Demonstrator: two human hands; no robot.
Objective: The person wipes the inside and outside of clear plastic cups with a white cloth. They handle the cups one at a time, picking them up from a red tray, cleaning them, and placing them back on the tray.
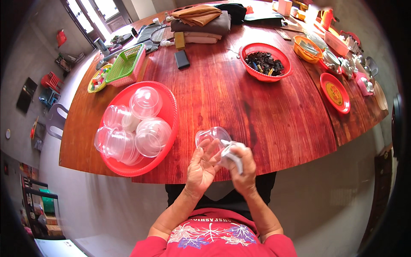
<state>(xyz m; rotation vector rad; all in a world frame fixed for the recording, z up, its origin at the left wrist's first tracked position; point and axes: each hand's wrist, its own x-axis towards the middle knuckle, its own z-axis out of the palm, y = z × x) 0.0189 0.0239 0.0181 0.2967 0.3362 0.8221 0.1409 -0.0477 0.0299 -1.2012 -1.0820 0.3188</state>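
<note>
From the head camera I look down at a red-brown wooden table [239, 115] and two bare forearms coming up from the lower edge. My left hand [200, 168] is cupped, fingers curled around the underside of a small clear plastic cup [212, 136], which sits in the air just above the near table edge, tilted on its side. My right hand [243, 168] is closed around a crumpled white cloth or wrapper [231, 153] that it presses against the cup's rim; I cannot tell which it is.

To the left, near the hands, a round red tray [169, 107] holds a loose heap of the same clear cups [137, 128], some nested, some tipped. Farther back stand a red basket of dark small pieces [265, 62], a green basket [126, 64], folded cloths [201, 23], a dark flat phone-like object [182, 59], and more baskets and a red plate [335, 92] along the right.

As I judge it, the main risk is the thin cup: it is held only by fingertips over the table's edge, so a firm push from the right hand could buckle its wall or pop it out of the grip, and it would drop past the edge into the lap or onto the floor. A stray left elbow could also nudge the tray, and the loosely piled cups would tumble
</note>
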